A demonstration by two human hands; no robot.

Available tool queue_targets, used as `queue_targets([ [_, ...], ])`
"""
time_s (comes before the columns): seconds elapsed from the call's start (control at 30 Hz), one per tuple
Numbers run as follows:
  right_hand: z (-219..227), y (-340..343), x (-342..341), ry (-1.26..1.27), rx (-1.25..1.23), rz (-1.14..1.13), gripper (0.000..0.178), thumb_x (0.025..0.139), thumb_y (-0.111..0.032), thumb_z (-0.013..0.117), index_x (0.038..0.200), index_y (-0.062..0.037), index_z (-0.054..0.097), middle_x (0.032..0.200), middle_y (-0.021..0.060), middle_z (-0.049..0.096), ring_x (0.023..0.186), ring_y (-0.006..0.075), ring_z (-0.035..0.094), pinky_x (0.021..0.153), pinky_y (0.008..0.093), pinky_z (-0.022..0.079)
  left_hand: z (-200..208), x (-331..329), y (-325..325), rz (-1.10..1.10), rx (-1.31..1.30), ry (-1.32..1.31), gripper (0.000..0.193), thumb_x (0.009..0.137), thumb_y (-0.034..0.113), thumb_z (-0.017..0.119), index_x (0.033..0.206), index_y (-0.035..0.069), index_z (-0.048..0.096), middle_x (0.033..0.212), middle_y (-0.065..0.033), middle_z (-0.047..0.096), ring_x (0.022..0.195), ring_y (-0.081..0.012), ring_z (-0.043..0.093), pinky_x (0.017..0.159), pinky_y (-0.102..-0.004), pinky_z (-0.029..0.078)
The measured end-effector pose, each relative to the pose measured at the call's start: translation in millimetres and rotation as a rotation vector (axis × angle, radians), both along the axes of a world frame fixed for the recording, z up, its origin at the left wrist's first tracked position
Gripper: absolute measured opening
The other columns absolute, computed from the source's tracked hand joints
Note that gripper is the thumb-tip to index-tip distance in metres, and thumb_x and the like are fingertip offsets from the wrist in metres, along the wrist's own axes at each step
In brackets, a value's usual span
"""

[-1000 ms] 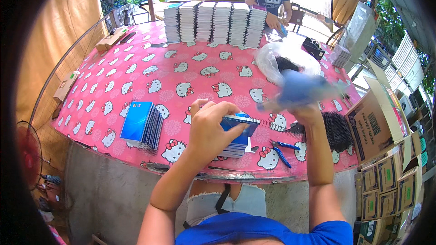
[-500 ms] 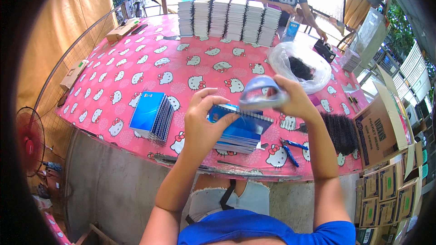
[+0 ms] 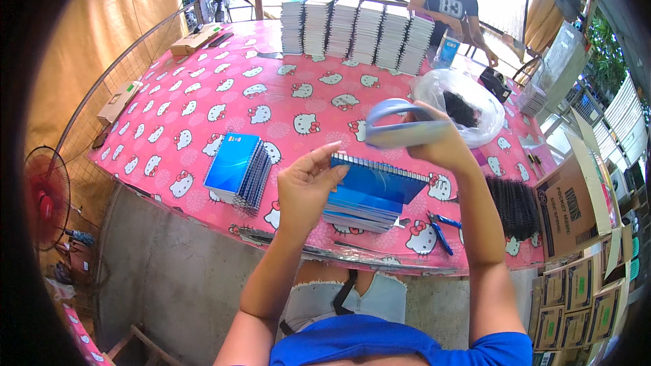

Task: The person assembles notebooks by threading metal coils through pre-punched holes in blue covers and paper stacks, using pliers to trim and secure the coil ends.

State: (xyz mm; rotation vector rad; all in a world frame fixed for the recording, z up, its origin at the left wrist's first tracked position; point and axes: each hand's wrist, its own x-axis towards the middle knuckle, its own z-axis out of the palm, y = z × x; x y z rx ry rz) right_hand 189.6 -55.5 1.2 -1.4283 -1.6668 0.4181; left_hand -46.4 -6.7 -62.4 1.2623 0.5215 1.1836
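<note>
My left hand pinches the upper left corner of a blue-covered spiral notebook between thumb and fingers. Its wire binding runs along the top edge, and it is tilted over a stack of blue notebooks near the table's front edge. Raised above and behind that notebook, my right hand grips a bluish-grey ring-shaped roll, smeared by motion. Left of my left hand stands another pile of blue spiral notebooks. Blue-handled pliers lie to the right of the stack.
Black spiral coils lie at the right, beside an open cardboard box. Farther back are a plastic bag of black coils and tall notebook stacks. Another person is across the table. A fan stands left.
The ring-shaped roll has swung slightly up with my right hand. My left hand's fingers have come closer to the notebook's corner. The whole view has shifted a little.
</note>
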Motion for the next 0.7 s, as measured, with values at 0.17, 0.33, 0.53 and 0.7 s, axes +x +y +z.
queue_targets([
  [0.17, -62, 5, 34, -0.268, -0.053, -0.435, 0.034, 0.065, -0.003, 0.065, 0.097, -0.0019, 0.053, 0.091, 0.0169, 0.062, 0.087, 0.0309, 0.062, 0.075, 0.0401, 0.048, 5, -5, 2, -0.063, -0.037, -0.064, 0.035, 0.076, -0.009, 0.069, 0.11, -0.004, 0.06, 0.09, -0.0076, 0.066, 0.08, -0.0103, 0.062, 0.067, -0.0226, 0.052],
  [0.33, -172, -45, 83, -0.552, -0.274, -0.589, 0.058, 0.071, -0.024, 0.073, 0.117, 0.0004, 0.049, 0.126, 0.0233, 0.05, 0.112, 0.0409, 0.052, 0.089, 0.0467, 0.045, 21, 9, 4, -0.148, 0.076, -0.162, 0.024, 0.075, -0.009, 0.071, 0.095, -0.002, 0.061, 0.092, -0.0122, 0.068, 0.081, -0.0147, 0.065, 0.07, -0.0273, 0.055],
  [0.53, -181, -167, 24, -0.644, -0.258, -0.651, 0.07, 0.076, -0.043, 0.07, 0.125, 0.0023, 0.047, 0.13, 0.0205, 0.046, 0.114, 0.0379, 0.048, 0.094, 0.0438, 0.04, 17, 1, -31, 0.146, 0.976, 0.136, 0.028, 0.07, -0.004, 0.077, 0.094, 0.0, 0.063, 0.092, -0.0144, 0.069, 0.082, -0.0208, 0.066, 0.07, -0.0289, 0.054],
  [0.7, -146, -176, -12, -0.082, -0.249, -0.566, 0.047, 0.08, -0.025, 0.069, 0.117, 0.0007, 0.055, 0.11, 0.0181, 0.055, 0.099, 0.0339, 0.054, 0.085, 0.0425, 0.044, -11, 16, -54, 0.222, 0.635, 0.236, 0.029, 0.066, -0.002, 0.081, 0.089, -0.001, 0.064, 0.097, -0.0146, 0.068, 0.088, -0.0198, 0.066, 0.072, -0.0303, 0.054],
])
